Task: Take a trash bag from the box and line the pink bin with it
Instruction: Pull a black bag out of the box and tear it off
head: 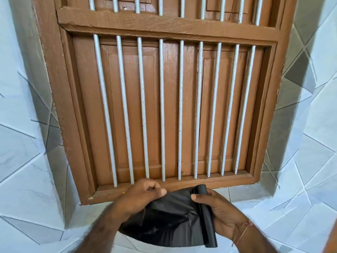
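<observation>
A black trash bag (169, 221) is partly unrolled from a black roll (205, 216) low in the head view. My left hand (140, 196) pinches the bag's loose upper edge between thumb and fingers. My right hand (220, 210) grips the roll, which stands nearly upright with its top end sticking out above my thumb. The sheet stretches between both hands and hangs down in creases. Neither the box nor the pink bin is in view.
Straight ahead is a brown wooden window (164, 106) with closed shutters behind several white vertical bars (161, 110). A tiled sill (246, 194) runs under it. Pale tiled walls (23, 161) with grey line patterns flank it on both sides.
</observation>
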`<state>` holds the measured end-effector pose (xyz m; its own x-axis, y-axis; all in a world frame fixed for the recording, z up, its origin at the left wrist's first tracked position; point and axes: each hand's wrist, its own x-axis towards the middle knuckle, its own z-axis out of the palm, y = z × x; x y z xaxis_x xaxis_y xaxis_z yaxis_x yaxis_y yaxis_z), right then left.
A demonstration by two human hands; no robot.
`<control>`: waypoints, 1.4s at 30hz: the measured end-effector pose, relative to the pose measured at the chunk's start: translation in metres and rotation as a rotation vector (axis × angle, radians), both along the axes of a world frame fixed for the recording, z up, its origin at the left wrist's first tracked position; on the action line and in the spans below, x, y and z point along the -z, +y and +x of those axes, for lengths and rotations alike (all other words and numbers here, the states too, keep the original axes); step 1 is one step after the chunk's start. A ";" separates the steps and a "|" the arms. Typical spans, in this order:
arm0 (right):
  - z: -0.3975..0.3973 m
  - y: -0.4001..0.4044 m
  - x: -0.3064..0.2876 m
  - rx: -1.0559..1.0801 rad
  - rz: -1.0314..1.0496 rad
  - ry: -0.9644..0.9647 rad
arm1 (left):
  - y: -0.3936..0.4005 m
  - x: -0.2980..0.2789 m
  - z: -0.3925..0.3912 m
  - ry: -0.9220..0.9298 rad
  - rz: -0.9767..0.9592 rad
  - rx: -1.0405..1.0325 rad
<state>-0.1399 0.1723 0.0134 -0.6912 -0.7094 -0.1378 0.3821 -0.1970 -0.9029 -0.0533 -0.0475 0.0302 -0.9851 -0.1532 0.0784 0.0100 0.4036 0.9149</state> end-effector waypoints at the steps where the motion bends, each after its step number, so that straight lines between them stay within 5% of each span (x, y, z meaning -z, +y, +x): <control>1: -0.002 0.005 0.000 0.016 0.003 -0.019 | -0.009 -0.003 0.002 0.015 -0.026 -0.009; 8: -0.003 0.009 -0.002 0.036 0.041 0.094 | -0.028 -0.013 0.007 0.069 -0.131 -0.050; 13: 0.005 -0.006 -0.018 -0.092 0.037 0.202 | 0.023 0.005 -0.011 -0.096 0.119 0.281; 19: -0.008 0.011 -0.010 -0.060 0.047 0.129 | 0.002 0.015 -0.005 -0.166 0.282 0.244; 32: -0.012 0.017 0.003 0.069 0.054 0.064 | -0.054 -0.029 0.016 -0.278 -0.100 0.275; 38: -0.009 0.012 0.001 0.128 0.130 0.151 | -0.069 -0.027 0.023 -0.427 -0.547 0.154; 42: -0.005 0.007 -0.006 0.048 0.123 0.224 | -0.031 -0.029 0.014 -0.216 -0.384 0.097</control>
<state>-0.1449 0.1790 0.0195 -0.7466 -0.6625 -0.0606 0.1630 -0.0938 -0.9822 -0.0394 -0.0783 0.0588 -0.9935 -0.0593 -0.0973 -0.1101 0.7207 0.6844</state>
